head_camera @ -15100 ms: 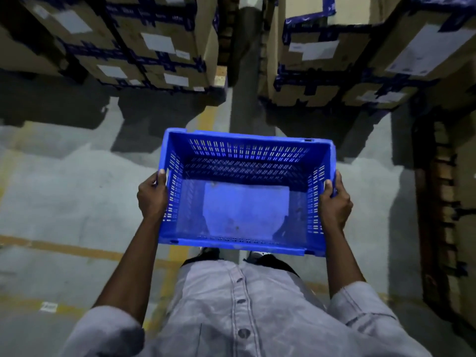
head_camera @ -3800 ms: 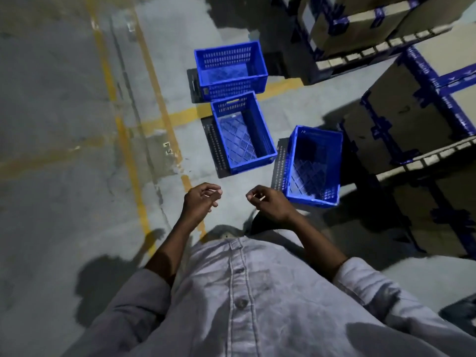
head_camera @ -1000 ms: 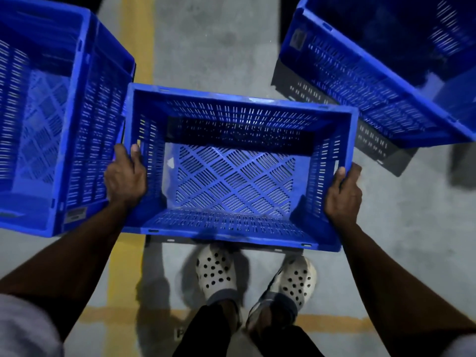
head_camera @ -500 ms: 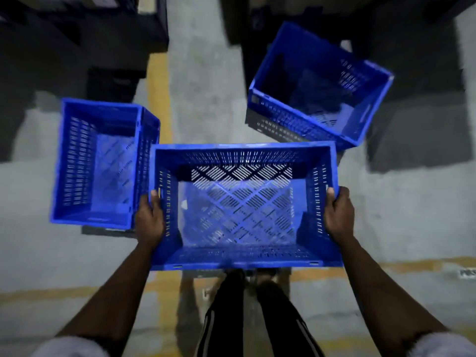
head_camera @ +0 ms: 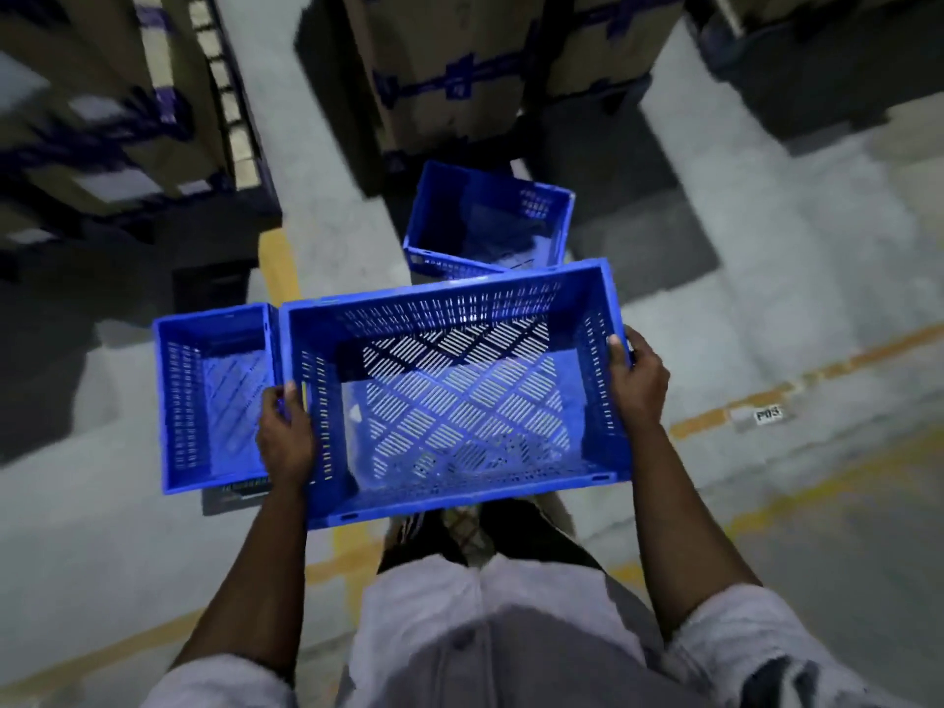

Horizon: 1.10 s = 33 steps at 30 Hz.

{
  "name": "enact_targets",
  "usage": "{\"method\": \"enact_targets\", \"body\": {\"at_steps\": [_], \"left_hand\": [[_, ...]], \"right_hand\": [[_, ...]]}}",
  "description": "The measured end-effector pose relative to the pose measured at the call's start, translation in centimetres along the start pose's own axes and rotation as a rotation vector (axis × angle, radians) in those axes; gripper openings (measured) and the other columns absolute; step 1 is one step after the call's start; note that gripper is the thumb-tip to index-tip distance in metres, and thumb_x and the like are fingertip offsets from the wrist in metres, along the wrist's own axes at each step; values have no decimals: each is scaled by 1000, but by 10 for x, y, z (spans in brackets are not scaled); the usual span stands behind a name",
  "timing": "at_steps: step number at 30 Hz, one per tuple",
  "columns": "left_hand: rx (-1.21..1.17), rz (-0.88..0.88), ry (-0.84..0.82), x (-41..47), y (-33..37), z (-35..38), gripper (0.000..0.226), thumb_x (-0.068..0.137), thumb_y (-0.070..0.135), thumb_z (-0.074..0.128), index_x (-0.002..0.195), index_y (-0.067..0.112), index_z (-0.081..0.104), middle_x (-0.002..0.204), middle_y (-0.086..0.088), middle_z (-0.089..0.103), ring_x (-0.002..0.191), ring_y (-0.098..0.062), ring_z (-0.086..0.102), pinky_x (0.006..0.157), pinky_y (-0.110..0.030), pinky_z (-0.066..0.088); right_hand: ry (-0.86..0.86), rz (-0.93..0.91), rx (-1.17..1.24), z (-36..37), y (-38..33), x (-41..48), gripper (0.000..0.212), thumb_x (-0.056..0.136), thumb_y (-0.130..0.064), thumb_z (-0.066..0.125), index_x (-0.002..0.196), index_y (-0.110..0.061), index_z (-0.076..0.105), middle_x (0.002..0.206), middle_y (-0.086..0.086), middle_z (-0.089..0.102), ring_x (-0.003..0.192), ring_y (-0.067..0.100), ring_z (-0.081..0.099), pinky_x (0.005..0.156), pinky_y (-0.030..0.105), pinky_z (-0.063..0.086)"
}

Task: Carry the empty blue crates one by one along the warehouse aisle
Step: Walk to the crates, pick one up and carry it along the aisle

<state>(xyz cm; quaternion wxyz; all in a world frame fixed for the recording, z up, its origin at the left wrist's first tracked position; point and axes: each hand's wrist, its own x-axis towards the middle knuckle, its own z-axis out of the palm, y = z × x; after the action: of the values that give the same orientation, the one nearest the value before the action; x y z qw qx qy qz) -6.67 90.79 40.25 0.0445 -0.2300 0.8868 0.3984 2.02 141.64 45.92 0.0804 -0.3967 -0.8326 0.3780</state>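
Lifted blue crate (head_camera: 459,396) now higher off the floor, left hand (head_camera: 286,436) and right hand (head_camera: 638,380) fingers clenched on its end rims.

Your one camera sits on your head, wide-angle, looking steeply forward and down past your shirt front (head_camera: 490,636) to the concrete floor (head_camera: 766,309). Nearest the lens, low in frame, are your forearms; the held crate (head_camera: 454,401) fills mid-frame at arm's reach, while the cardboard stacks (head_camera: 449,69) lie farthest, along the top edge, blurred. No second view, so nothing overlaps.
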Motion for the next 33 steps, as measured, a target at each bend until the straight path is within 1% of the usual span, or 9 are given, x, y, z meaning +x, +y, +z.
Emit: {"method": "enact_targets", "body": {"at_steps": [2, 4, 8, 11, 13, 15, 20, 30, 33], "left_hand": [[-29, 87, -9, -6, 29, -14, 43, 118, 67, 42, 108, 27, 56, 96, -9, 69, 90, -33, 65, 78, -50, 49], [-40, 145, -38, -3, 56, -17, 39, 118, 65, 44, 107, 30, 56, 95, -6, 70, 90, -30, 66, 76, -46, 46], [-16, 209, -137, 9, 111, -19, 45, 114, 72, 42, 128, 33, 58, 98, -9, 74, 94, -37, 72, 77, -44, 48], [20, 314, -221, 12, 152, -10, 49, 115, 71, 40, 148, 39, 56, 122, -16, 78, 108, -43, 73, 81, -46, 51], [24, 341, -263, 10, 183, -2, 52, 114, 69, 43, 158, 45, 55, 142, -13, 75, 124, -42, 71, 95, -50, 55], [9, 365, -319, 9, 207, 8, 54, 113, 68, 46, 162, 47, 56, 150, -9, 73, 133, -40, 69, 105, -52, 55], [17, 500, -451, -2, 257, 39, 59, 107, 75, 46, 161, 54, 55, 147, -10, 75, 130, -41, 72, 102, -54, 60], [30, 705, -665, -80, 341, 113, 58, 107, 75, 47, 160, 53, 58, 148, -7, 75, 129, -38, 72, 107, -55, 58], [56, 752, -734, -113, 371, 145, 55, 108, 72, 49, 159, 53, 60, 147, -7, 75, 128, -39, 72, 107, -55, 58]], "right_hand": [[56, 27, 24, -29, -7, -17, 45, 108, -52, 59, 147, -30, 68, 124, 8, 79, 116, 30, 72, 95, 36, 55], [102, 65, 42, -53, -11, -29, 47, 108, -50, 60, 149, -28, 67, 132, 9, 77, 124, 31, 70, 101, 38, 54], [198, 132, 62, -94, -17, -57, 46, 109, -46, 61, 150, -27, 65, 132, 16, 76, 125, 39, 69, 103, 44, 54], [257, 173, 34, -122, -18, -71, 42, 108, -43, 62, 147, -29, 68, 120, 22, 77, 114, 44, 71, 96, 47, 56], [306, 206, 52, -141, -17, -82, 42, 108, -43, 61, 146, -28, 69, 120, 23, 77, 113, 44, 71, 93, 45, 56], [352, 252, 76, -157, -13, -96, 43, 109, -44, 60, 146, -25, 70, 122, 22, 76, 114, 42, 72, 92, 41, 54], [506, 380, 138, -190, 6, -141, 46, 109, -46, 61, 148, -23, 68, 132, 20, 74, 120, 42, 70, 104, 50, 55], [771, 559, 251, -244, 54, -214, 42, 107, -40, 67, 144, -21, 71, 123, 21, 77, 114, 42, 72, 96, 46, 56], [840, 624, 280, -264, 74, -228, 41, 106, -43, 65, 144, -27, 71, 119, 20, 78, 112, 41, 73, 95, 45, 57]]}}
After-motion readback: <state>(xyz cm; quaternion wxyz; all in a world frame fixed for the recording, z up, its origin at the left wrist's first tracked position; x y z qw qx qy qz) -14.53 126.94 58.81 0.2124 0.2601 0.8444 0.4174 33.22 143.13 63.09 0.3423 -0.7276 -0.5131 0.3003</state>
